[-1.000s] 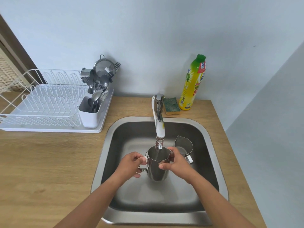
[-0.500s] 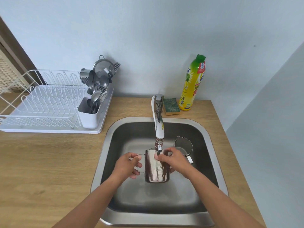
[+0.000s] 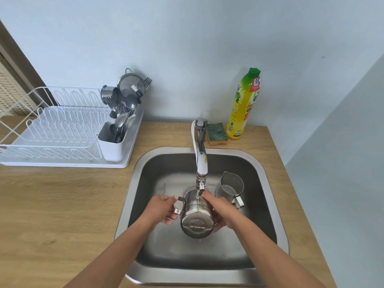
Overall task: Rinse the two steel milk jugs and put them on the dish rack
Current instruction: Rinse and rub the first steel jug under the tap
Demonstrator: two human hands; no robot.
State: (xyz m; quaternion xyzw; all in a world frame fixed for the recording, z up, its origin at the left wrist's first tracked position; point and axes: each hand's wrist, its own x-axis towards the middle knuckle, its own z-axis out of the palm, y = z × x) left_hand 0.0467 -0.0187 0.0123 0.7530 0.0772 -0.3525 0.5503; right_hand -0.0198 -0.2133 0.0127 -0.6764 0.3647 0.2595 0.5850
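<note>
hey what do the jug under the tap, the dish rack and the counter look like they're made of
Jug under the tap: polished steel by the look, mirror-bright with reflections and a stamped base.
Dish rack: thin white wires, probably coated metal, on a smooth white tray that looks plastic.
Counter: pale matte wood grain; solid wood or laminate cannot be told.

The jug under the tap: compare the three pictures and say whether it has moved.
Yes. The held jug has tipped: its mouth, once up under the tap, now faces away and its base faces the camera.
</note>
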